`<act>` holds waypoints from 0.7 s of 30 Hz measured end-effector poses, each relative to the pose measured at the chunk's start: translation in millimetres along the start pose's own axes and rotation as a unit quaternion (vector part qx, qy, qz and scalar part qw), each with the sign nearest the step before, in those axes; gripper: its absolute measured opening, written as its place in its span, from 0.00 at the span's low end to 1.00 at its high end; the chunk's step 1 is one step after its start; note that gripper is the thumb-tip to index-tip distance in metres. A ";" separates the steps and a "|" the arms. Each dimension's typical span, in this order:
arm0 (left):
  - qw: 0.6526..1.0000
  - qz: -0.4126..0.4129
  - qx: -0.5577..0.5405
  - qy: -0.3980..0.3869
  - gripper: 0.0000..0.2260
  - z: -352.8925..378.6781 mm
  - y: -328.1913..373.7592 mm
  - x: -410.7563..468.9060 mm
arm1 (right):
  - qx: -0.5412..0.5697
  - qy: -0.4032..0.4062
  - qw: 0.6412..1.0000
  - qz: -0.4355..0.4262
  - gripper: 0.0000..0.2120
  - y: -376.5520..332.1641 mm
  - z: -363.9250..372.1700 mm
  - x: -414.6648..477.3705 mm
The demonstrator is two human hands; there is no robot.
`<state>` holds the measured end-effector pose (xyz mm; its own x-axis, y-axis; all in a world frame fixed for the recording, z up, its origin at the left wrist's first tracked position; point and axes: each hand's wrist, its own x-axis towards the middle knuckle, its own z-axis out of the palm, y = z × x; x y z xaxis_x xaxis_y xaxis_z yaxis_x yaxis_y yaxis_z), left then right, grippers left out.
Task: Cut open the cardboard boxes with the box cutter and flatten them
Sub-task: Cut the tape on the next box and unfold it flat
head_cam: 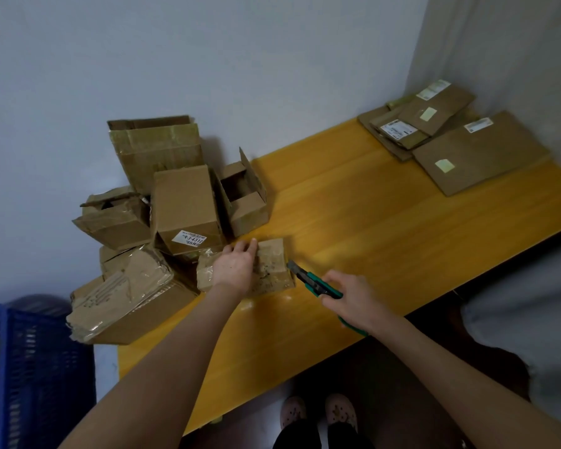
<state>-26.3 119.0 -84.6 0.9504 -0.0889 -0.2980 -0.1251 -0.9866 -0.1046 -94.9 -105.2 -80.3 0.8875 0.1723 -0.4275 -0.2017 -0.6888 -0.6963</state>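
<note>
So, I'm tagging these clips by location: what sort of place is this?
Probably a plain room at home: yellow wooden table against a bare wall, used cardboard boxes piled on it, slippered feet below.

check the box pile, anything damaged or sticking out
The crushed, tape-wrinkled box at the pile's front seems to overhang the left edge of the table beside the blue basket. The box behind it has torn, caved-in flaps.
</note>
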 end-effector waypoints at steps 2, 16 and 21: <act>1.000 0.005 0.003 -0.003 0.33 -2.5 -0.5 -0.2 | 0.000 0.003 1.000 0.005 0.10 3.1 0.4 0.1; 0.955 -0.128 -0.247 -0.097 0.37 5.2 12.6 -22.6 | 0.452 0.015 0.874 0.179 0.12 -52.1 43.7 37.3; 0.874 -0.197 -0.444 -0.023 0.17 15.6 -2.9 -27.4 | 0.421 0.031 0.890 0.171 0.14 -58.8 53.4 43.3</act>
<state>-56.4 126.4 -90.9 0.8554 0.2671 -0.4439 0.4982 -0.6588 0.5637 -66.7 -19.6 -88.6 0.7300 -0.0042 -0.6835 -0.6808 0.0838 -0.7276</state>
